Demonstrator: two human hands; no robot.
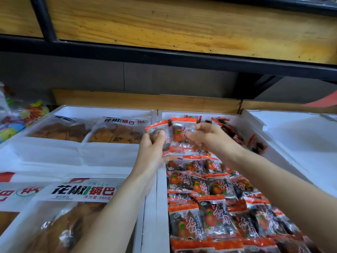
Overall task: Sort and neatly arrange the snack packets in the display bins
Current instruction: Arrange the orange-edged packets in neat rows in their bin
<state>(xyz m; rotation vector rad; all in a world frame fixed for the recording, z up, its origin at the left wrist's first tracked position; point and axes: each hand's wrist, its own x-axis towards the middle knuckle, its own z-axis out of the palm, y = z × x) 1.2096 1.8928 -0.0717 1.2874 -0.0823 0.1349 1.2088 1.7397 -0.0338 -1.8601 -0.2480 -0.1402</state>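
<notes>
Both hands hold a clutch of small orange-edged packets (177, 133) above the far half of the middle bin (161, 198). The left hand (154, 143) has its grip curled round the packets at 9 o'clock of the clutch. The right hand (207, 136) pinches those at 3 o'clock. The slick wrappers look loosely fanned, so one may slip free. It could land askew on the neat rows (215, 212) at 5 o'clock, or tumble over the wall among the big bags (82, 190) at 7 o'clock.
</notes>
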